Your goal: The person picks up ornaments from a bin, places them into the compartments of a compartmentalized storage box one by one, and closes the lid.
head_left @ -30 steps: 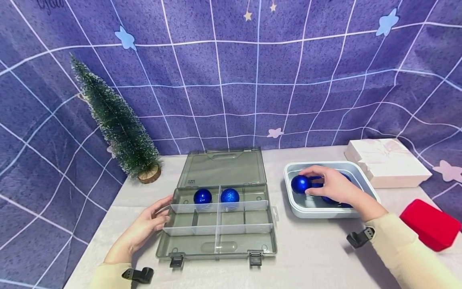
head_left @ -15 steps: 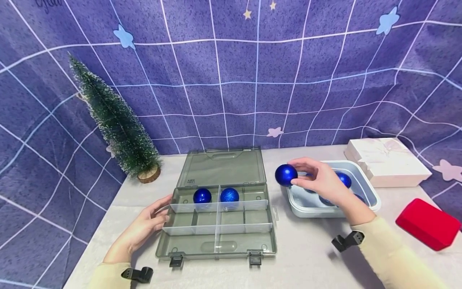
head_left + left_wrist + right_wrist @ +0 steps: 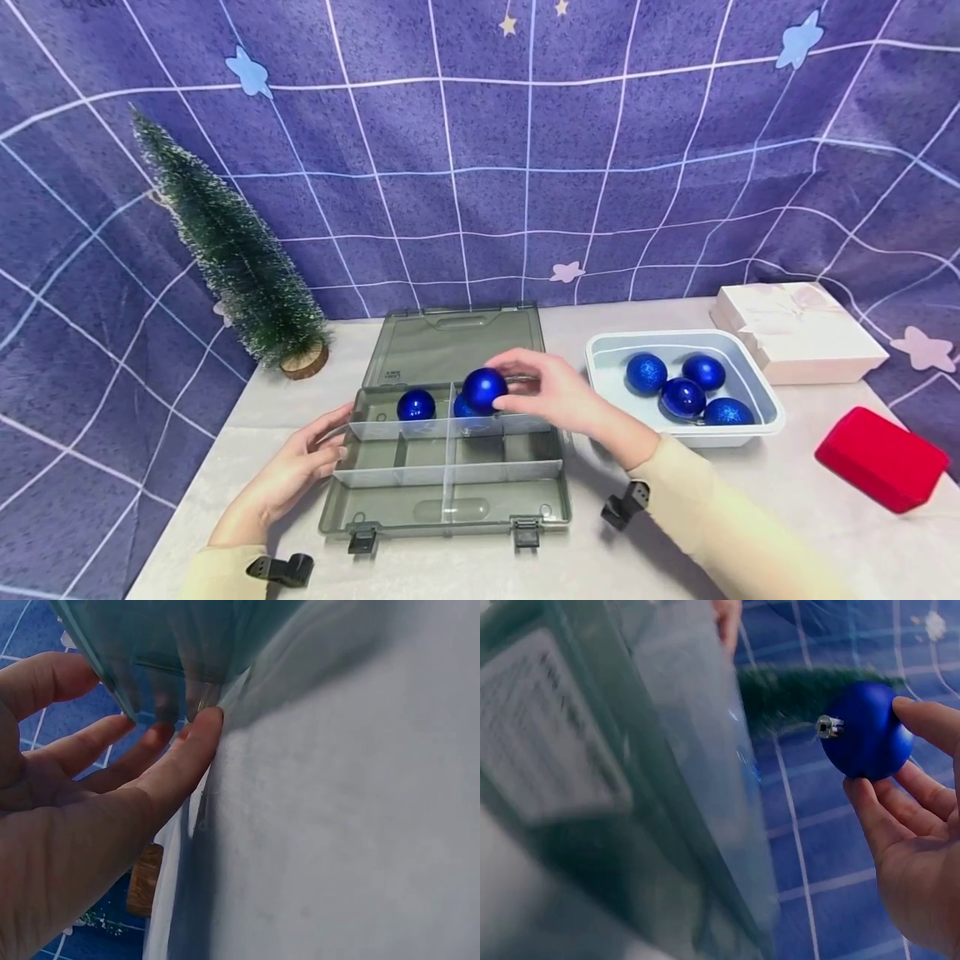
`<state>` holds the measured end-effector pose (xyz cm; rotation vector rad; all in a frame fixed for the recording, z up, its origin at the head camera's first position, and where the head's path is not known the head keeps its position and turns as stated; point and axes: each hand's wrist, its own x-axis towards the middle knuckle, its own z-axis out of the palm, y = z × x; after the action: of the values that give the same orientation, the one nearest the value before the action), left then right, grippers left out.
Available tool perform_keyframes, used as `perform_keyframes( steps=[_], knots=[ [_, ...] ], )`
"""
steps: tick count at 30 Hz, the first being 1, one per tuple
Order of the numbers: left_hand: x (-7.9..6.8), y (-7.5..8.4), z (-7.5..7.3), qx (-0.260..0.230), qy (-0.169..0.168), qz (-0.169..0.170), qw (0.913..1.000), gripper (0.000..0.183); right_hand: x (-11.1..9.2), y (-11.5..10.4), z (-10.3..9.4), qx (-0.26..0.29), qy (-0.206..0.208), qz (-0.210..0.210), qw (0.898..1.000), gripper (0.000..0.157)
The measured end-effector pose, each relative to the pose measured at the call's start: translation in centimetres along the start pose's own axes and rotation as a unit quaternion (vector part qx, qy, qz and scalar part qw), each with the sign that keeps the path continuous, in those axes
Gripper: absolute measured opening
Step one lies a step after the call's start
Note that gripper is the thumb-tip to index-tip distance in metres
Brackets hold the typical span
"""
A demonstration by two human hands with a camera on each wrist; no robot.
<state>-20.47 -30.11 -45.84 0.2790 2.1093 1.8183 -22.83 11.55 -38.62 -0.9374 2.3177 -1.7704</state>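
My right hand [image 3: 558, 396] pinches a matte blue Christmas bauble [image 3: 483, 390] between thumb and fingers, above the back row of the divided grey plastic box [image 3: 506, 504]. In the right wrist view the bauble's silver cap [image 3: 827, 727] points away from the palm. Partly behind the held bauble, a glittery blue bauble [image 3: 463, 408] lies in a back compartment. A shiny blue bauble [image 3: 416, 406] lies in the one left of it. My left hand [image 3: 283, 475] rests its extended fingertips against the box's left side; the left wrist view shows those fingers [image 3: 176, 761] at the box wall.
A pale blue tub [image 3: 603, 354] with several blue baubles stands on the right. Behind it is a white gift box [image 3: 806, 342]; a red box [image 3: 881, 458] lies at the right. A small artificial Christmas tree [image 3: 232, 258] stands back left. The grey box's lid [image 3: 457, 342] lies back, open.
My right hand has lifted the matte bauble out of the pale blue tub and carried it left to above the box's back row. The left hand has stayed at the box's side.
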Motion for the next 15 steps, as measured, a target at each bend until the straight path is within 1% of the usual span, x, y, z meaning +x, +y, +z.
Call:
perform_keyframes(
  steps=[3, 9, 12, 15],
  knots=[
    [0.1, 0.1, 0.0, -0.004, 0.000, -0.004, 1.0000, 0.073, 1.2, -0.1, 2.0, -0.006, -0.024, 0.001, 1.000, 0.047],
    [0.0, 0.1, -0.2, -0.010, -0.006, -0.001, 0.9999, 0.072, 3.1, -0.8, 6.1, -0.017, -0.065, 0.017, 0.998, 0.043],
    [0.1, 0.1, -0.2, -0.012, -0.006, 0.000, 0.9999, 0.072, 3.9, -1.2, 7.5, -0.022, -0.079, 0.022, 0.996, 0.042],
    [0.0, 0.1, -0.1, -0.015, -0.007, -0.004, 0.9999, 0.072, 4.8, -1.5, 8.6, -0.030, -0.083, 0.034, 0.996, 0.042]
  ],
)
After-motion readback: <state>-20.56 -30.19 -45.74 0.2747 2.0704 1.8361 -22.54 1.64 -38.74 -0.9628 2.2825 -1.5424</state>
